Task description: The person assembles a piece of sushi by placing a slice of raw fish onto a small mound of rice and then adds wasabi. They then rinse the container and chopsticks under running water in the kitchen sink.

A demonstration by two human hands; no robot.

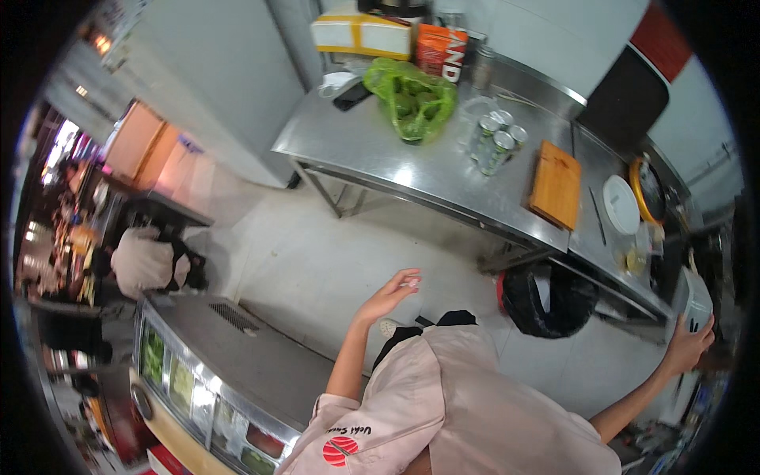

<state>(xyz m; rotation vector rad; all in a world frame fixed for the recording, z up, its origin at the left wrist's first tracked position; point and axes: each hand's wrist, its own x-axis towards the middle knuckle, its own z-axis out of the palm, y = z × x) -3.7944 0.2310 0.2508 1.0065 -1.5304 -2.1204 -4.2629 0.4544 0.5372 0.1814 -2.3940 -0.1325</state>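
At the far right, my right hand (689,347) grips a pale, translucent plastic container (694,300), held beyond the end of the steel counter. My left hand (392,294) hangs over the floor at the middle, its fingers loosely bent and apart, touching nothing. Across from me on the steel table (356,157) lie a green plastic bag with round items (412,101), several drink cans (499,142) and a wooden cutting board (555,184). A white plate (621,205) and a thin dark stick-like utensil (598,215) lie to the board's right.
A bin with a black liner (549,303) stands below the counter. A glass-fronted food display case (237,356) is on my left. Another person (145,261) bends down at the far left. A phone (352,96) and an orange pouch (440,52) are on the table.
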